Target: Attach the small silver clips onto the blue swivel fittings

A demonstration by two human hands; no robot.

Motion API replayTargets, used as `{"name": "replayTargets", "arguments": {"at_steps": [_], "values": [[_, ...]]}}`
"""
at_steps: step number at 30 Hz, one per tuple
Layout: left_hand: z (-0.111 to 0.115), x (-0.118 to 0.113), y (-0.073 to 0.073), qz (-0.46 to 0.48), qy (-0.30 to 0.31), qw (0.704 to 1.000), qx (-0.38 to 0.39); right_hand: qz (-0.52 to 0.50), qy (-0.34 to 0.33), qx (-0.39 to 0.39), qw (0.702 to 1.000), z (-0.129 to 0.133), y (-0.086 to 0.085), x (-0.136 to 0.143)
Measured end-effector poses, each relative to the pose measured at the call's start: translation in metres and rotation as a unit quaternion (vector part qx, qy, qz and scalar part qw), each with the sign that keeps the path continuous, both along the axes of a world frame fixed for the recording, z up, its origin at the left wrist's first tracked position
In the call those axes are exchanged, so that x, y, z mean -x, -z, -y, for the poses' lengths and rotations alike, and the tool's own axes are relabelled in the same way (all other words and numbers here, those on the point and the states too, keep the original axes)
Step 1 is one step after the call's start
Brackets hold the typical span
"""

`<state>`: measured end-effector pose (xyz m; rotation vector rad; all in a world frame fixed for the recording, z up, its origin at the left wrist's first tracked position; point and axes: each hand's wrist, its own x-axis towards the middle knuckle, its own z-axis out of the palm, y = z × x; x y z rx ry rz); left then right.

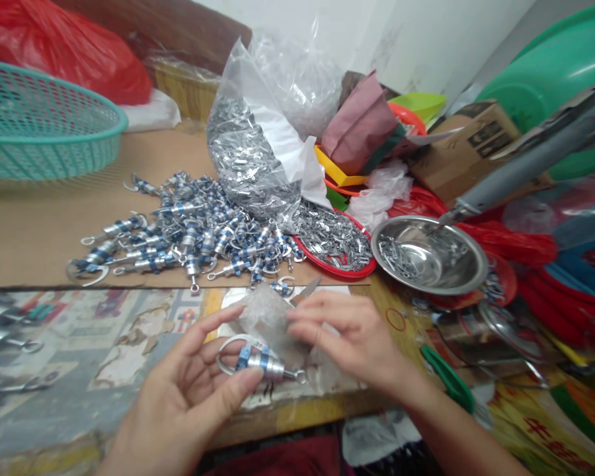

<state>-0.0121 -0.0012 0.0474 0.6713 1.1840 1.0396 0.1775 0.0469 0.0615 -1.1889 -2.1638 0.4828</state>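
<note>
My left hand [188,390] holds a small silver-and-blue metal fitting [265,362], with the thumb pressed on its side. The fitting has a curved clip at its left end and a small eyelet at its right end. In my right hand [350,334], the fingers are closed on the edge of a crinkled, see-through plastic bag [270,314]. That bag lies just behind the fitting, against the left fingertips. A pile of similar fittings [203,231] rests on cardboard beyond my hands. What is in the bag, if anything, cannot be made out.
A large clear bag of small metal pieces [242,152] stands behind a red tray [334,244] of the same pieces. To the right is a steel bowl [429,258]. A teal basket [49,125] sits at back left; green-handled scissors [446,378] lie at right.
</note>
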Motion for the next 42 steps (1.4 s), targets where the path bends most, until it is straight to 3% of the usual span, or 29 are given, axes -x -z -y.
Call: {"name": "replayTargets", "arguments": {"at_steps": [1, 2, 3, 6, 10, 15, 18, 21, 22, 25, 32, 37, 42], "values": [[-0.001, 0.000, 0.000, -0.002, 0.009, 1.000, 0.005, 0.052, 0.092, -0.010, 0.994, -0.015, 0.000, -0.011], [-0.002, 0.001, -0.001, -0.002, 0.022, 1.000, 0.011, 0.139, 0.201, -0.014, 0.970, -0.031, 0.002, -0.022], [-0.003, 0.001, -0.001, -0.001, 0.035, 0.999, 0.016, 0.172, 0.239, -0.007, 0.956, -0.047, 0.005, -0.033], [-0.005, 0.001, -0.003, 0.007, 0.063, 0.998, 0.018, 0.236, 0.288, 0.023, 0.928, -0.081, 0.017, -0.055], [-0.008, 0.001, 0.000, 0.011, 0.075, 0.997, 0.008, 0.276, 0.297, 0.041, 0.913, -0.096, 0.028, -0.061], [-0.016, 0.007, 0.013, 0.011, 0.088, 0.996, 0.011, 0.238, 0.275, 0.035, 0.931, -0.099, 0.022, -0.062], [-0.019, 0.011, 0.021, 0.042, 0.101, 0.994, 0.005, 0.186, 0.238, 0.037, 0.953, -0.080, 0.012, -0.050], [-0.020, 0.012, 0.027, 0.068, 0.111, 0.992, 0.001, 0.111, 0.126, 0.053, 0.984, -0.039, 0.003, -0.024], [-0.020, 0.013, 0.029, 0.076, 0.112, 0.991, -0.003, 0.060, 0.050, 0.047, 0.996, -0.024, 0.001, -0.015], [-0.020, 0.013, 0.035, 0.096, 0.117, 0.988, -0.021, -0.005, -0.091, 0.032, 0.995, 0.011, 0.001, 0.007], [-0.017, 0.012, 0.031, 0.072, 0.113, 0.990, -0.031, -0.018, -0.126, -0.100, 0.987, 0.017, 0.014, 0.022], [-0.017, 0.011, 0.028, 0.069, 0.109, 0.991, -0.030, 0.063, -0.106, -0.051, 0.991, 0.017, 0.003, 0.013], [-0.018, 0.011, 0.027, 0.063, 0.109, 0.992, -0.013, 0.058, -0.120, 0.009, 0.991, 0.017, -0.004, 0.010]]}}
